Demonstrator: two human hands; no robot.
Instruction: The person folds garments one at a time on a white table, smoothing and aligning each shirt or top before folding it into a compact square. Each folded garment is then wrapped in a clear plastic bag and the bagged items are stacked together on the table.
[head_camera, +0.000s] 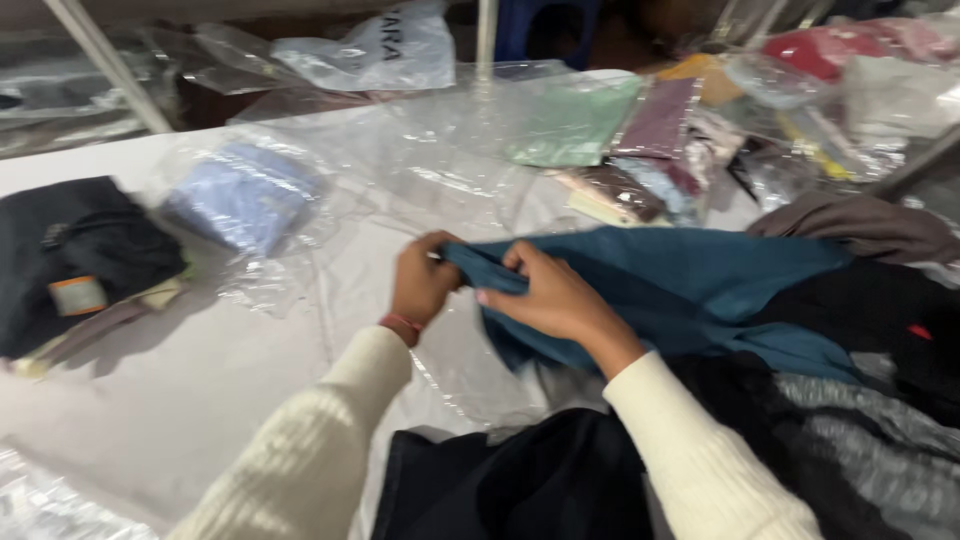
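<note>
Left hand fist-closed, right hand fingers curled, both close together; cream-sleeved forearms reaching forward.

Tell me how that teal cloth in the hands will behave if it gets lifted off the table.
The teal cloth is probably floppy: it bunches and creases where the left hand and right hand grip it. It likely drapes and trails, since most of it lies spread over the dark garments. It looks thin, so probably light.

I see a teal blue garment between my cream-sleeved hands, with a red band on my left wrist. A pale blue bagged cloth lies on the white table, beside a black garment. Mint green and maroon packets lie beyond.
</note>
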